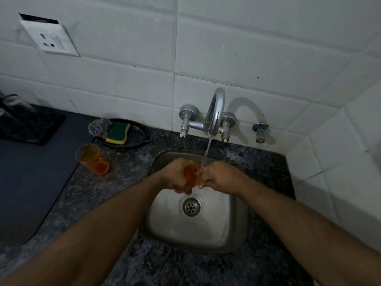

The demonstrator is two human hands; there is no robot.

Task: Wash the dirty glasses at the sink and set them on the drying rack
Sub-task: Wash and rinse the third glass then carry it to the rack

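2 bare forearms enter from the lower corners of the view, with no sleeves covering them up to the picture's edge. nothing is worn at either wrist: no watch, band or bracelet shows. the left hand (175,176) and the right hand (219,176) are ungloved, and no rings can be made out on the fingers that show. light hair shows faintly along the forearms. the dim light hides finer detail.

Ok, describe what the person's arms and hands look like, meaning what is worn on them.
Both forearms are bare as far as the picture shows, with no sleeve in view. The left hand and the right hand wear no gloves. No watch, bracelet or ring is visible, though the light is dim and the fingers are partly hidden.
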